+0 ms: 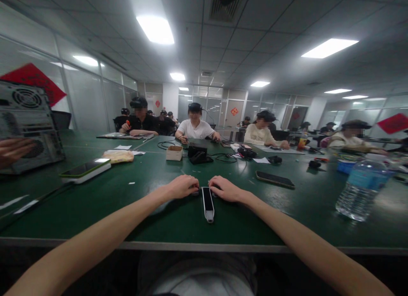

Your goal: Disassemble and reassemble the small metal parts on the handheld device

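Note:
My left hand [183,187] and my right hand [225,189] rest palm down on the green table [95,215], fingertips nearly meeting. Between them lies a slim white device with a black top face [208,204], pointing towards me. Small dark parts [195,193] show under my left fingertips, and more sit under my right hand. My hands hide most of them, so I cannot tell whether either hand grips anything.
Another person's hand [12,151] holds an open computer case [27,126] at the left. A smartphone [275,179], a water bottle [361,187], a cardboard box [174,153], cables and papers lie about the table. Several people sit across it.

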Action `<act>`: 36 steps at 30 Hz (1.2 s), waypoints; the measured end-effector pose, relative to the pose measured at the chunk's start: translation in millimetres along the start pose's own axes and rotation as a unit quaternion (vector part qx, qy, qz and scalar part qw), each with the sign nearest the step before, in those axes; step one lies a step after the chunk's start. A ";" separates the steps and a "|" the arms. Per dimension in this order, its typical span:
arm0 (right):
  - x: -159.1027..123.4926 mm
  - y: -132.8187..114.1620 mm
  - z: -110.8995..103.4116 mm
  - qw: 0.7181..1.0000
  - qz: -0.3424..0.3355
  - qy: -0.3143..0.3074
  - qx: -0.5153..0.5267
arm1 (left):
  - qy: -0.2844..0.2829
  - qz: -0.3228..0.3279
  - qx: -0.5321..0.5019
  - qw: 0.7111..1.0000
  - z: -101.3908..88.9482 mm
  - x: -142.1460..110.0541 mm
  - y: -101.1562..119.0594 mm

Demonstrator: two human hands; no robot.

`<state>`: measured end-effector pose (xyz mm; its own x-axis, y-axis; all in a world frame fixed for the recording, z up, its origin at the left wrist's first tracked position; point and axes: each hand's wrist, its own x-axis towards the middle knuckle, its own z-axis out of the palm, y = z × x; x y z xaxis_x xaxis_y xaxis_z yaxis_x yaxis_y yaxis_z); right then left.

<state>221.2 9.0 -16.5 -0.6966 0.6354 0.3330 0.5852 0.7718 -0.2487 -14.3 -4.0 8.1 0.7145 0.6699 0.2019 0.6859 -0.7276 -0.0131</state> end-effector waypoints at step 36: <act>-2.5 -17.1 -12.5 0.999 -0.004 -0.023 -0.046 | -0.077 -0.047 -0.077 0.993 -3.6 8.1 9.4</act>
<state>218.1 -6.1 -1.8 -0.7183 0.6319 0.2911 0.6140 0.7725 -0.1619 -2.7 -6.0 13.2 0.6693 0.7418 0.0420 0.7297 -0.6669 0.1508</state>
